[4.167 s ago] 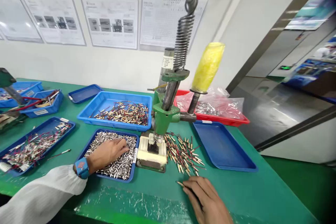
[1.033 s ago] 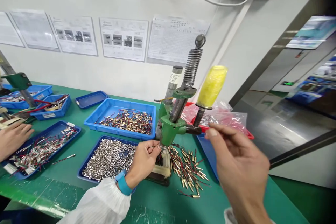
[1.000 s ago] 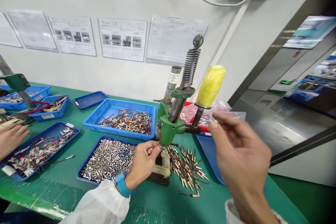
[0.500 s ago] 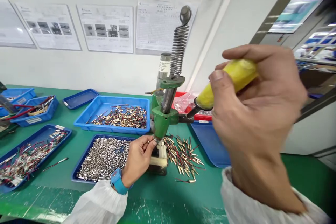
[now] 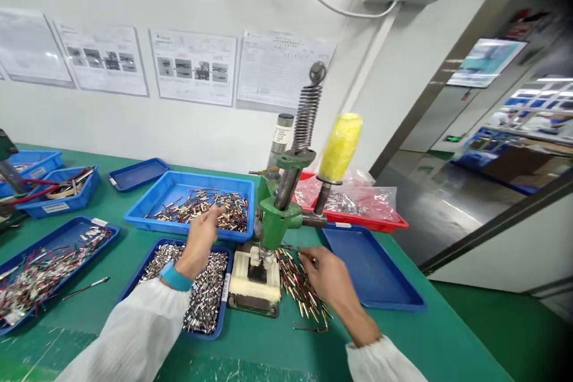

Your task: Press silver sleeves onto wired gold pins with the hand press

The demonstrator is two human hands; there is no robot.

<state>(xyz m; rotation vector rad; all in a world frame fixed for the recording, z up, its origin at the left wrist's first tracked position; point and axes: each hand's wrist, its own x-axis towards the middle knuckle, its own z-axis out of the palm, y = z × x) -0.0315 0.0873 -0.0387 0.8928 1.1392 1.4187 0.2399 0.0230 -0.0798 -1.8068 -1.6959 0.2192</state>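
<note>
A green hand press with a yellow handle stands on a white fixture block. My left hand hovers left of the press, over the edge between the tray of silver sleeves and the blue bin of gold-tipped wires. Its fingers are curled together; whatever they hold is hidden. My right hand rests on the loose pile of gold-tipped wires right of the press. Its fingertips pinch one thin wire near the press base.
An empty blue tray lies to the right. Behind it is a red tray holding a plastic bag of parts. More blue trays with wires line the left of the green bench. The bench edge drops off at the right.
My right hand let go of the yellow handle and came down onto the wire pile. The handle is back up. My left hand left the press die and moved left toward the wire bin.
</note>
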